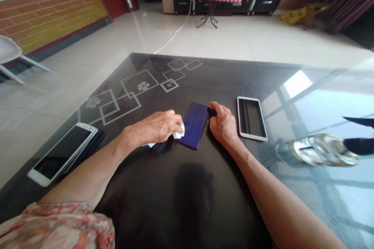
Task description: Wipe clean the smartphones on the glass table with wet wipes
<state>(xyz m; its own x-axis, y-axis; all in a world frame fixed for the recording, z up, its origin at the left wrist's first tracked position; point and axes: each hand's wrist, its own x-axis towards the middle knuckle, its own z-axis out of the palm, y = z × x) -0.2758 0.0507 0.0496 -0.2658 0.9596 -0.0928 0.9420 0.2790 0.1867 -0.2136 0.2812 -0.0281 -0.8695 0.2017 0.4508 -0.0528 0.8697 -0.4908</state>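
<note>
Pinching a crumpled white tissue (179,132) in its closed fingers, the left hand (160,125) sits just beside the flat, rectangular phone with a blue-violet face (194,126), with the tissue at the lower part of that phone's left edge. The phone lies between the two hands on the glossy black table (140,206), its long axis running away from the person and leaning to the right at the far end. From the tissue, most of the blue-violet face lies to the right and farther off. The right hand (223,122) is at the opposite long edge, nearer the far right corner, its fingers curled there; whether it grips that edge or only rests by it, I cannot tell. Right of this hand, apart from it, lies a white-framed phone with a dark screen (251,118).
</note>
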